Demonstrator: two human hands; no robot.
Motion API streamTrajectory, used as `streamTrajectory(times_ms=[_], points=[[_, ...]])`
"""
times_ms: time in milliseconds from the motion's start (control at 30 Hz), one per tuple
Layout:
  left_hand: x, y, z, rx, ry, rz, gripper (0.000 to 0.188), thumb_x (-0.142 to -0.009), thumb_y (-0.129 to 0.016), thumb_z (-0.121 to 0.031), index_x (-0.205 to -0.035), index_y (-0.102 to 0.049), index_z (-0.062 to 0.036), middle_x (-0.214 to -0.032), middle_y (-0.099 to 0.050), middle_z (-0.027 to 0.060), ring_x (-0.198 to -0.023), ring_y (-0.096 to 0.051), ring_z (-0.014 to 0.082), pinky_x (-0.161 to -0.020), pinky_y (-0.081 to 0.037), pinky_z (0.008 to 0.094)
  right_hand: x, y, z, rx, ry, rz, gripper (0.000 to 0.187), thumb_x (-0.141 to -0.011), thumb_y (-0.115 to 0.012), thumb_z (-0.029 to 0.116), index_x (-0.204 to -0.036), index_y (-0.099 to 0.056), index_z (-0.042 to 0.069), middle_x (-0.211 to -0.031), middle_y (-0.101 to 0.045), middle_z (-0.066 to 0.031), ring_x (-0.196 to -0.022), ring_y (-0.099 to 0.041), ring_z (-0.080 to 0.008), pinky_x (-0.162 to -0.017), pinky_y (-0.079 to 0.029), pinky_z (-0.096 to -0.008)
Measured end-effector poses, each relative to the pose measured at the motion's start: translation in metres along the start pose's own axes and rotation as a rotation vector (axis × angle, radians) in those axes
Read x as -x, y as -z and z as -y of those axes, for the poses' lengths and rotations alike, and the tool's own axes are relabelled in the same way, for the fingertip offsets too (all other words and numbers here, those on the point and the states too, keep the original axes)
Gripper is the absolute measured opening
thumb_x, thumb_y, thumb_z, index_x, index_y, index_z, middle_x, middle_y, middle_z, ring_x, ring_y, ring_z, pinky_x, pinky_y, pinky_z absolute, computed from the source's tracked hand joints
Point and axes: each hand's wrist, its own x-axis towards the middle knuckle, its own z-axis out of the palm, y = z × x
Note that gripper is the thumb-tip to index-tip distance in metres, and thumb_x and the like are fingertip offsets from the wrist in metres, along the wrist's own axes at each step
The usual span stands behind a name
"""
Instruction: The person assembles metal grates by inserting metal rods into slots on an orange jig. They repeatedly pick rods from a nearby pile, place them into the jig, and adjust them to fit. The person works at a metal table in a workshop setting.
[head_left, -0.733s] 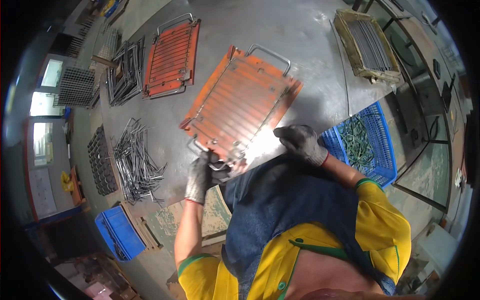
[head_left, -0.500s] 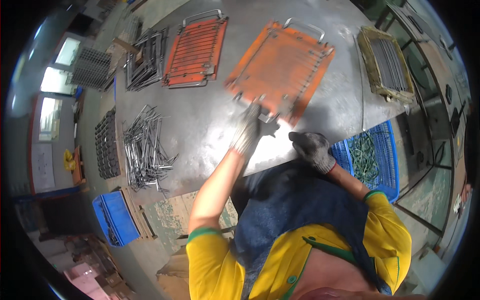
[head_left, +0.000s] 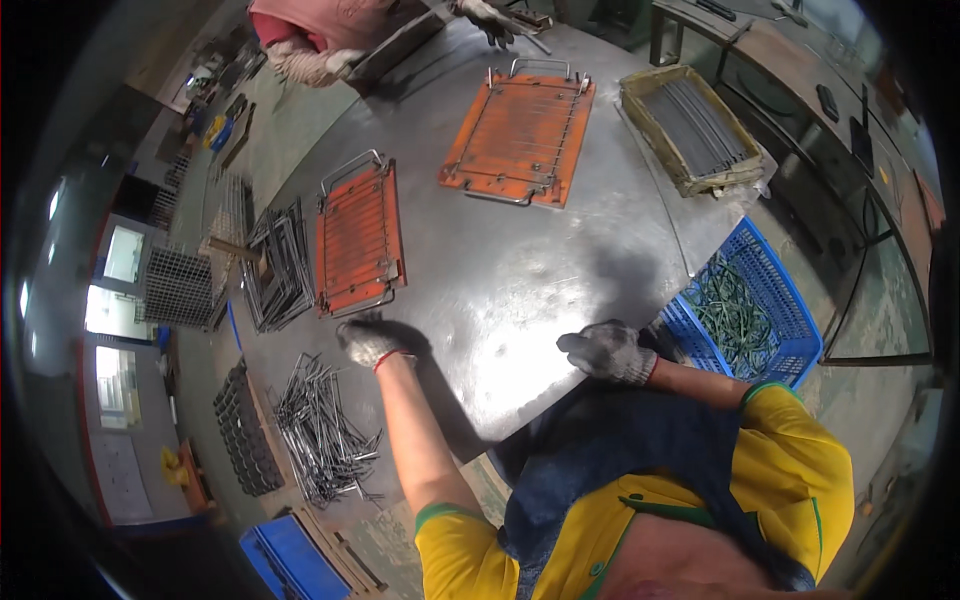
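Having released far orange jig plate (head_left: pixel 520 130), bringing freed left hand (head_left: pixel 366 343), loosely spread, beside nearer jig plate (head_left: pixel 358 242); cannot tell grip of right hand (head_left: pixel 610 352).

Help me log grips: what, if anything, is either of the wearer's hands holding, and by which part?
Nothing is visibly held. The left hand is near the left orange board without a visible grip; no object shows in the right hand.
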Motion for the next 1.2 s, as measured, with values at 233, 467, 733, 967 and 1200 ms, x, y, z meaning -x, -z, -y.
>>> streamTrajectory(times_ms=[233,467,733,967,1200], points=[[-0.056,0.021,0.034,0.164,0.301,0.06,0.04,-0.11,-0.031,-0.028,-0.133,-0.05,0.0,-0.124,-0.059,0.0148,-0.105,-0.06,0.0256,-0.1,-0.051,0.0413,-0.001,-0.005,-0.002,-0.046,-0.016,0.077,0.027,-0.092,-0.066,0.036,-0.112,-0.071,0.018,-0.085,-0.068,-0.0091,-0.08,-0.068,-0.0276,-0.066,-0.054,-0.0426],[0.055,0.027,0.012,-0.023,0.334,0.25,0.045,-0.107,-0.039,-0.029,-0.141,-0.046,-0.0006,-0.138,-0.053,0.0143,-0.118,-0.057,0.0271,-0.106,-0.048,0.0408,0.007,-0.007,-0.009,0.047,0.227,-0.29,0.026,-0.091,-0.065,0.028,-0.112,-0.072,0.015,-0.1,-0.069,-0.0064,-0.091,-0.067,-0.0256,-0.07,-0.055,-0.0414],[0.146,0.119,-0.046,-0.158,0.439,0.082,0.028,-0.104,-0.051,-0.029,-0.121,-0.06,-0.0081,-0.098,-0.062,0.0052,-0.086,-0.06,0.0183,-0.082,-0.053,0.0349,-0.056,0.148,-0.076,-0.264,-0.388,-0.305,0.043,-0.1,-0.05,0.042,-0.127,-0.062,0.011,-0.105,-0.071,-0.0152,-0.086,-0.073,-0.024,-0.072,-0.059,-0.0408],[0.147,0.19,-0.058,-0.176,0.697,0.178,0.022,-0.101,-0.059,-0.03,-0.085,-0.061,-0.0153,-0.062,-0.05,-0.0044,-0.059,-0.048,0.0136,-0.059,-0.043,0.0351,-0.089,0.232,-0.244,0.603,-0.619,-0.283,0.038,-0.097,-0.054,0.037,-0.107,-0.068,0.003,-0.102,-0.07,-0.0239,-0.087,-0.07,-0.0396,-0.073,-0.056,-0.0506],[0.166,0.144,-0.048,-0.462,0.518,-0.091,0.022,-0.1,-0.058,-0.034,-0.105,-0.066,-0.0132,-0.062,-0.052,-0.0042,-0.054,-0.046,0.0129,-0.059,-0.045,0.0343,-0.103,0.196,-0.276,0.851,-0.536,-0.481,0.026,-0.087,-0.063,0.021,-0.094,-0.068,-0.004,-0.086,-0.071,-0.0223,-0.075,-0.074,-0.0349,-0.057,-0.057,-0.0465]])
